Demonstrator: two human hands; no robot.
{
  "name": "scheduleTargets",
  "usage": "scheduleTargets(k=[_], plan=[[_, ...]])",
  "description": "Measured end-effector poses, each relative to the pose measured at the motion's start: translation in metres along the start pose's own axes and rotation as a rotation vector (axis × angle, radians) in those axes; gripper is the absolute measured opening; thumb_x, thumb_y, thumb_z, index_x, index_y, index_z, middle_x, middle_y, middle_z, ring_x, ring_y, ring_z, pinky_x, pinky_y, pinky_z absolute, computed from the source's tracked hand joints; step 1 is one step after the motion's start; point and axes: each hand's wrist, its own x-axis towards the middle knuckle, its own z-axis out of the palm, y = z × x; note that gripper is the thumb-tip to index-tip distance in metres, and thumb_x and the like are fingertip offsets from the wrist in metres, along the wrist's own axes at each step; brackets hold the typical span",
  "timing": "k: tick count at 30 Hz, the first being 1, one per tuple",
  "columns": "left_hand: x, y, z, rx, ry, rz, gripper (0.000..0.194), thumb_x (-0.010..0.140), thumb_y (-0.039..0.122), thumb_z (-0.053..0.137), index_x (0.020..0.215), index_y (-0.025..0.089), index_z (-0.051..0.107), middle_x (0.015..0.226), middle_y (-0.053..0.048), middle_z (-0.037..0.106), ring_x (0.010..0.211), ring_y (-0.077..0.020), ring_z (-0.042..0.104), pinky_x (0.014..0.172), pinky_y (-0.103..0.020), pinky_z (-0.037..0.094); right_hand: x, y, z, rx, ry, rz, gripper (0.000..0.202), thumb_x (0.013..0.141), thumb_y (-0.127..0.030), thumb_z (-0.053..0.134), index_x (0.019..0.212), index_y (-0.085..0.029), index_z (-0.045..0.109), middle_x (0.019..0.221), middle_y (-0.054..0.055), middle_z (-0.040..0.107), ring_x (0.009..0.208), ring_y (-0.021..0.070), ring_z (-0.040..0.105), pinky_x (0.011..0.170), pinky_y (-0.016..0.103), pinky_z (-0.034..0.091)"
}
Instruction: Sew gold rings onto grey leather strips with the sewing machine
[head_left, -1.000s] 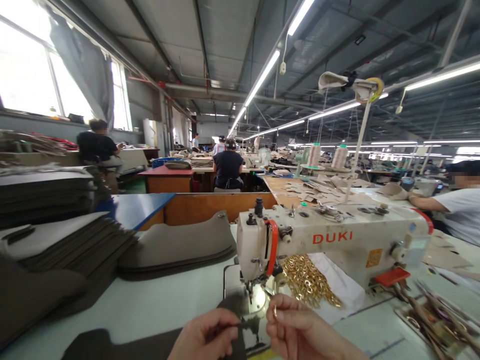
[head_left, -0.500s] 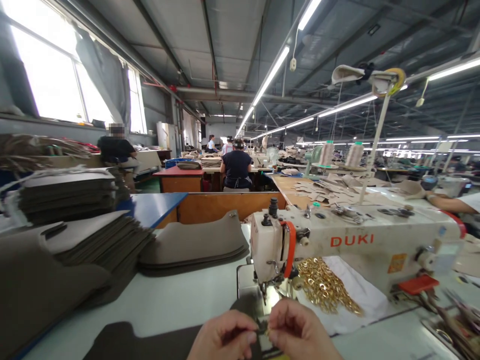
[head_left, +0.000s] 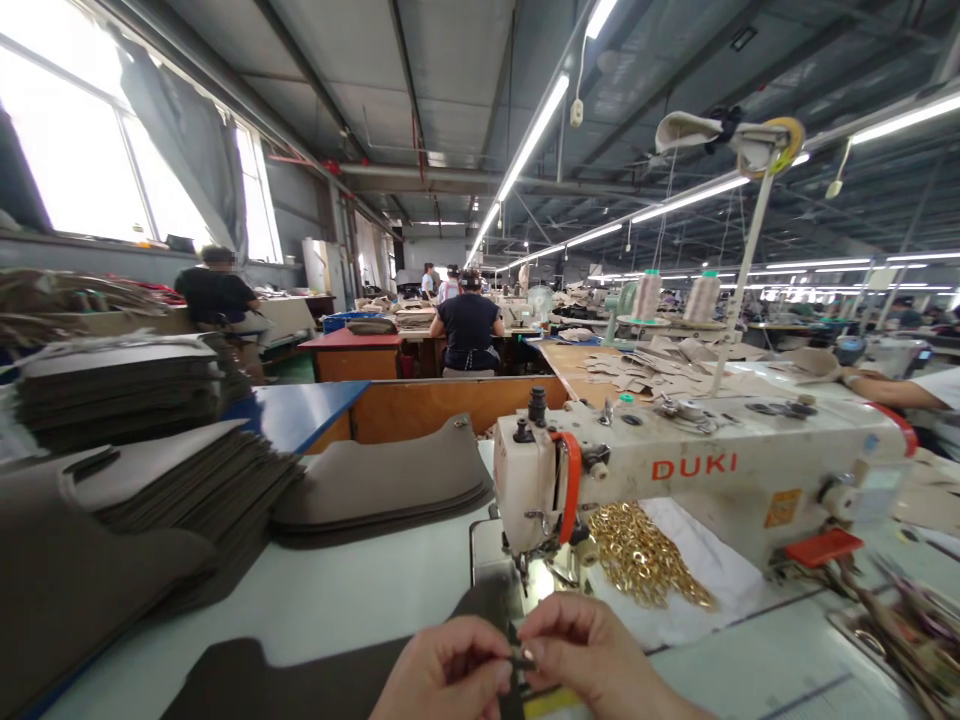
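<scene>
My left hand (head_left: 454, 665) is closed in a pinch at the bottom middle; what its fingertips hold is too small to make out. Fingertip to fingertip with it, my right hand (head_left: 589, 645) pinches a small gold metal ring (head_left: 529, 655), mostly covered by the fingers. Both hands are just in front of the needle area of a white sewing machine (head_left: 600, 490). Beneath and left of them, a dark grey-brown cut panel (head_left: 300, 675) lies on the pale table. Behind my right hand, a heap of gold rings (head_left: 645, 555) rests on a white cloth (head_left: 724, 565).
Stacks of dark panels (head_left: 210, 480) fill the table's left side, with another stack (head_left: 382, 480) beside the machine head. Tools in a tray (head_left: 892, 640) lie at right. Thread cones (head_left: 646, 297) stand behind the machine. A co-worker's arm (head_left: 892, 388) reaches in at right.
The view has shifted slightly, so the scene sits a little further left and higher. My hands stay pinched together before the needle; the right hand has turned slightly and the gold ring shows more.
</scene>
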Motion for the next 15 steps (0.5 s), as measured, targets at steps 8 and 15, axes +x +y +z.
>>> scheduleTargets(k=[8, 15], plan=[[-0.001, 0.006, 0.000, 0.009, 0.088, -0.004, 0.024, 0.063, 0.037, 0.073, 0.067, 0.018, 0.060, 0.054, 0.005, 0.058, 0.046, -0.0091, 0.051, 0.049, -0.022, 0.042, -0.005, -0.002, 0.009, 0.097, 0.050, -0.015, 0.037, 0.058, -0.043, 0.088, 0.079, -0.017, 0.073, 0.068, 0.002, 0.068, 0.063, 0.0119, 0.064, 0.067, 0.025, 0.051], [-0.002, 0.005, 0.003, 0.026, 0.123, -0.003, 0.027, 0.062, 0.041, 0.073, 0.065, 0.018, 0.060, 0.053, 0.005, 0.058, 0.045, -0.0093, 0.051, 0.049, -0.022, 0.041, 0.001, 0.011, 0.003, -0.051, 0.067, -0.124, 0.036, 0.061, -0.049, 0.083, 0.079, -0.019, 0.074, 0.069, 0.002, 0.064, 0.063, 0.0147, 0.062, 0.065, 0.027, 0.051]])
